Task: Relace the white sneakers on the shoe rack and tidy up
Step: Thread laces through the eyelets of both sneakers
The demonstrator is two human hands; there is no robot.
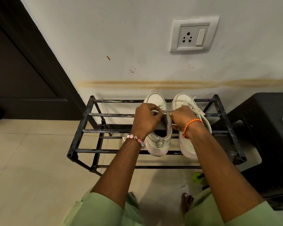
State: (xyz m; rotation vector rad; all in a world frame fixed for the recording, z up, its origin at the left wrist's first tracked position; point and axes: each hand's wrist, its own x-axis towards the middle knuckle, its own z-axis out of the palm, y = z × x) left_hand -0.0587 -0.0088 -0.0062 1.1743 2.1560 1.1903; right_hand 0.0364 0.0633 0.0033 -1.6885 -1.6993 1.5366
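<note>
Left of left hand [145, 119]: open bars of shoe rack [88, 115], nothing standing on them; gaps between bars open to the floor.
Between the hands: raised tongue of left sneaker [158, 137], blocking a straight pass.
Under right hand [183, 119]: right sneaker [186, 144], touching its neighbour.
Right of right hand: black stool [271, 128] just beside the rack end.
Beyond both hands: wall [121, 38] close behind the toes.

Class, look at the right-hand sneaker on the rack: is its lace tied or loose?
Loose. The right sneaker's lace ends trail free over its side, with no bow visible.
</note>
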